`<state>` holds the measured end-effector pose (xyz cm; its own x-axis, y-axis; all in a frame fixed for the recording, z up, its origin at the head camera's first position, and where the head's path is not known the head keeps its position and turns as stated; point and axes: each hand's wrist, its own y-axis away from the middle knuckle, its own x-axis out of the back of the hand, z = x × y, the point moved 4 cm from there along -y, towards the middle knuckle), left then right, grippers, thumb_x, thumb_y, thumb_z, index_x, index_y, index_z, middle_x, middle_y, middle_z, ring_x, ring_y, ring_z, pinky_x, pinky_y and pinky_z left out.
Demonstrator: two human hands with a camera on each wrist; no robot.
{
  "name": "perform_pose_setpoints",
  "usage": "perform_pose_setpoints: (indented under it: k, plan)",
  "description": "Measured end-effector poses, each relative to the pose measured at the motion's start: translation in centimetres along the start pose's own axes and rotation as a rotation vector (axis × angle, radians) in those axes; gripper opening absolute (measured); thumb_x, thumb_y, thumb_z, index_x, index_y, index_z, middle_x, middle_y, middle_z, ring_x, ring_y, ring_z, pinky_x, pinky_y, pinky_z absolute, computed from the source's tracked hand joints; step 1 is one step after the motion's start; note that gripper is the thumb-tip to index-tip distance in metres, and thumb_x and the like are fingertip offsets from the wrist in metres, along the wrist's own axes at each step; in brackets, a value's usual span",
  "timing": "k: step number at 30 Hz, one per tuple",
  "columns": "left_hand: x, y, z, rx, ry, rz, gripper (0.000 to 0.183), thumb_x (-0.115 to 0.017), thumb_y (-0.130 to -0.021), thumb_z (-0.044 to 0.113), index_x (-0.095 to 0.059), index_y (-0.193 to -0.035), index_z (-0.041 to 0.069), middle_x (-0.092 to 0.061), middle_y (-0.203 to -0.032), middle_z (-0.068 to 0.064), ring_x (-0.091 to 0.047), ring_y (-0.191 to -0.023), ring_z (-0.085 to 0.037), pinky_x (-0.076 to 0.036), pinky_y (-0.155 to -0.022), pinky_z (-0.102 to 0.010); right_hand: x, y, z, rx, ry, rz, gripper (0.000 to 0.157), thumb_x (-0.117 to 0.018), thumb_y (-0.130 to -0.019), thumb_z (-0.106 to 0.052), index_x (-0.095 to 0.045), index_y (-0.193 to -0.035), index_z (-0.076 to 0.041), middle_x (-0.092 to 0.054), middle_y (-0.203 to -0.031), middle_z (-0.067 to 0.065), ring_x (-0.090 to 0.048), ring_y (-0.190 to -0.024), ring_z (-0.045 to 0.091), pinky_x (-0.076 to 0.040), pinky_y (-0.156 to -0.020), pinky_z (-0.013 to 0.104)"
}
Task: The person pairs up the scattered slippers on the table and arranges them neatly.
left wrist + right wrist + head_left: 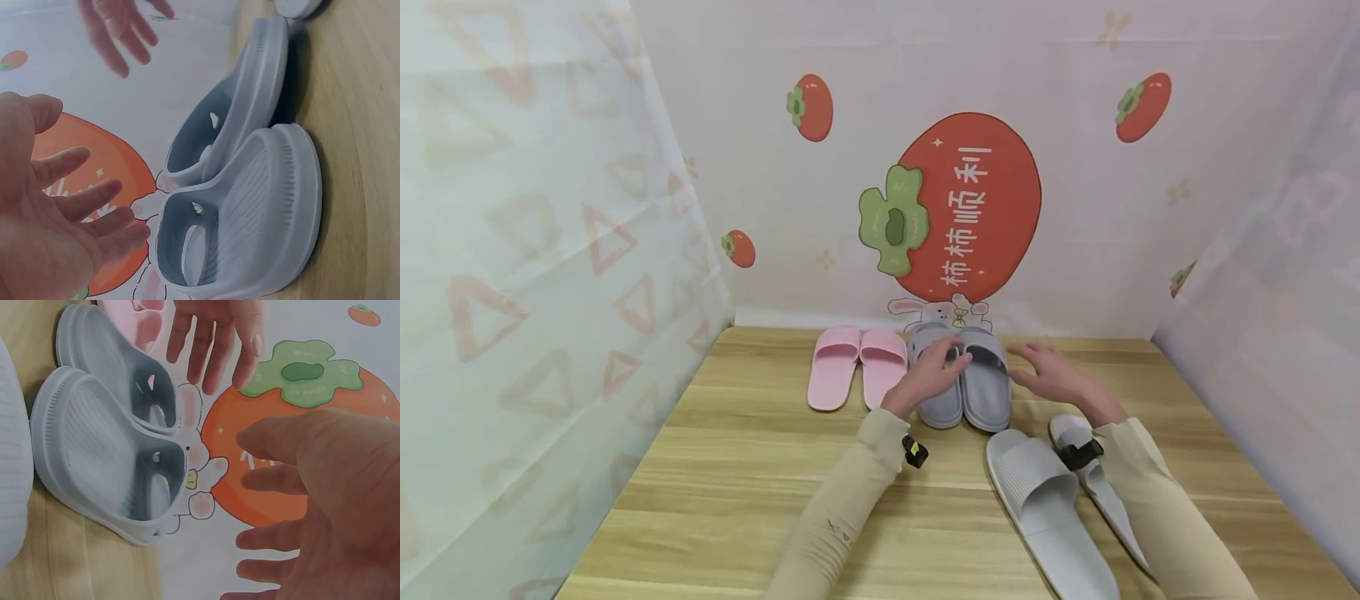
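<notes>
A pair of blue-grey slippers stands at the back of the wooden table, toes to the wall; the right slipper (pixel 987 393) and left slipper (pixel 942 407) lie side by side. Above the left one is my left hand (pixel 931 375), covering part of it in the head view. My right hand (pixel 1052 375) is just to the right of the pair. Both wrist views show the hands apart from the slippers, fingers spread and holding nothing: the left hand (pixel 62 212) in the left wrist view, the right hand (pixel 337 494) in the right one.
Pink slippers (pixel 832 382) sit left of the grey pair. Nearer, two larger light grey slippers lie at a slant, one (pixel 1037 500) in full sight, the other (pixel 1101 492) partly under my right sleeve. Patterned cloth walls (pixel 1075 275) enclose the table (pixel 737 483) at back and sides.
</notes>
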<state>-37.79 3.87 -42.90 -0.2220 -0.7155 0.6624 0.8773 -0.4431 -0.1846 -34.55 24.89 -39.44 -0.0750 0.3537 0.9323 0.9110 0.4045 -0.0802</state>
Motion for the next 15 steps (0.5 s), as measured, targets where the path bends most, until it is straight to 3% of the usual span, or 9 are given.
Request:
perform_pose_setpoints:
  k: [4,15]
  plan:
    - [-0.1,0.5,0.2,-0.016,0.046,0.008,0.054,-0.046,-0.102,0.043,-0.044,-0.144,0.011,-0.048,-0.147,-0.01,-0.045,-0.137,-0.028,-0.039,-0.111,-0.043,-0.1,0.8,0.0,0.004,0.006,0.002,0.05,-0.053,-0.1,-0.026,-0.047,-0.141,0.002,-0.046,-0.141,0.034,-0.037,-0.13,0.057,-0.03,-0.103,0.069]
    - [-1.2,1.6,0.7,-0.041,0.016,-0.018,0.051,-0.045,-0.103,0.04,-0.047,-0.142,0.007,-0.05,-0.145,-0.011,-0.044,-0.138,-0.025,-0.038,-0.112,-0.041,-0.1,3.0,0.1,0.007,0.006,0.018,0.05,-0.055,-0.098,-0.027,-0.05,-0.137,0.004,-0.045,-0.14,0.036,-0.036,-0.13,0.059,-0.031,-0.103,0.069]
